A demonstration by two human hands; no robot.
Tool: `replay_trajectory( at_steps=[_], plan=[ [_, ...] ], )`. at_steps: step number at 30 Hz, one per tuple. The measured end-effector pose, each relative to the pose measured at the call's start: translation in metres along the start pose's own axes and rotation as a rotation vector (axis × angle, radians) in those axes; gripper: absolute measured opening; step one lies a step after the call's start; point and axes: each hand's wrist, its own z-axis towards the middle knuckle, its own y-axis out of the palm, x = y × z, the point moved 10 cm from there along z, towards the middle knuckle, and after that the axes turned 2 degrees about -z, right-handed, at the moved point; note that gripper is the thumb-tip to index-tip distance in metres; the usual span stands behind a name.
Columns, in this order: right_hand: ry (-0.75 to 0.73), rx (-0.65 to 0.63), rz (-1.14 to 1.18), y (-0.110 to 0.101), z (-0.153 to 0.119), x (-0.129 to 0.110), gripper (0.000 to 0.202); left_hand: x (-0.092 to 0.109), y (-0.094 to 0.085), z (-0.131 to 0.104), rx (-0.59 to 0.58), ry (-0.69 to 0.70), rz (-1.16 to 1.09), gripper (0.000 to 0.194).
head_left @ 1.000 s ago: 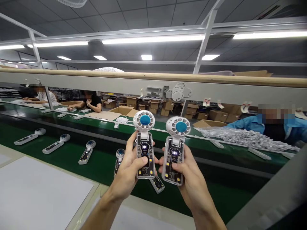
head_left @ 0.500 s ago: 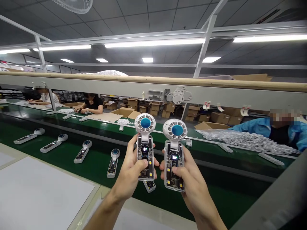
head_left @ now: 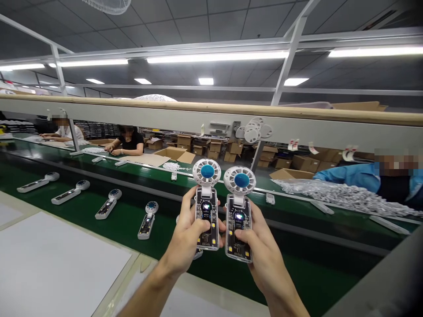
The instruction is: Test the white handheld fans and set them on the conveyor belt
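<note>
My left hand is closed around a handheld fan with a white round head, a blue centre and a clear body over a dark circuit board. A matching handheld fan is gripped in my right hand. Both are upright side by side, their heads nearly touching, and a small display glows on each. My thumbs press on the fronts of the bodies. Behind my left hand, another fan on the belt is mostly hidden.
Several similar fans lie along the green conveyor belt. A white sheet covers the near table at left. Across the belt are a heap of small white parts, a person in blue sleeves and a person in black.
Both fans have come closer together, the left one shifting slightly right. Fans on the belt appear a little farther left. My grip on both stays the same.
</note>
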Motion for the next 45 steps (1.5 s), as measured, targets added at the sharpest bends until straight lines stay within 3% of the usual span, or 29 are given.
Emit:
replay_trajectory(
  at_steps=[8,14,19,35,45],
  plan=[
    [-0.016,0.033,-0.046,-0.003,0.0,0.0,0.067,-0.002,-0.005,0.0,0.007,0.021,0.009,0.073],
    [0.061,0.037,0.027,-0.004,-0.007,-0.005,0.066,0.005,0.002,-0.004,0.007,-0.009,-0.008,0.076],
    [0.036,0.041,0.007,-0.012,-0.012,-0.015,0.069,0.011,-0.001,-0.007,0.016,0.004,0.042,0.075],
    [0.06,0.032,-0.041,-0.007,-0.012,-0.012,0.072,0.013,0.001,-0.009,0.035,-0.02,0.046,0.083],
    [0.053,0.037,-0.033,-0.004,-0.011,-0.012,0.064,0.01,0.002,-0.008,0.043,-0.02,0.083,0.071]
  ],
)
